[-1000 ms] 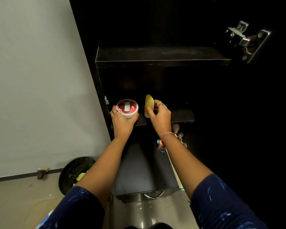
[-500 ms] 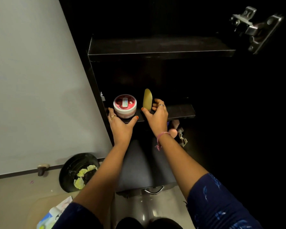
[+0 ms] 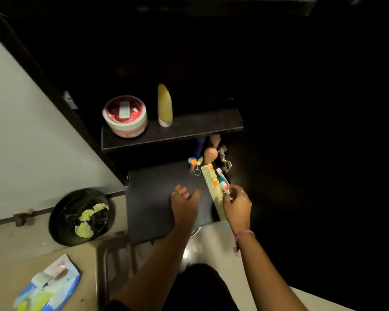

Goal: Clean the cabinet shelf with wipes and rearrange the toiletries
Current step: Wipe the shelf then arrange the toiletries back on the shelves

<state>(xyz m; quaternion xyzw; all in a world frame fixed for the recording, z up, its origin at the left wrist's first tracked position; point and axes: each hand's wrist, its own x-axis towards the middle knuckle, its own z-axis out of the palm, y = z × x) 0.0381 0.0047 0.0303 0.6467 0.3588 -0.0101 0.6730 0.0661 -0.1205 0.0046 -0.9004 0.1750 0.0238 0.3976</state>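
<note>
Glossy round jar [image 3: 125, 116] on matte shelf [image 3: 189, 129]; left hand [image 3: 184, 204] loose-fingered, right hand [image 3: 237, 204] pinching small tube [image 3: 222, 182].

The black cabinet interior [image 3: 211, 52] across the upper frame was too dark to resolve any contents. The round red-lidded white jar [image 3: 125, 116] was motion-blurred; its label was unreadable. The dark blue object [image 3: 200, 145] and peach rounded object [image 3: 212, 147] were partly hidden beneath the black shelf board [image 3: 189, 129]. The blue-and-white wipes packet [image 3: 47, 286] was blurred at lower left. Whether the right hand [image 3: 237, 204] touched the small white tube [image 3: 222, 181] was indeterminate.
</note>
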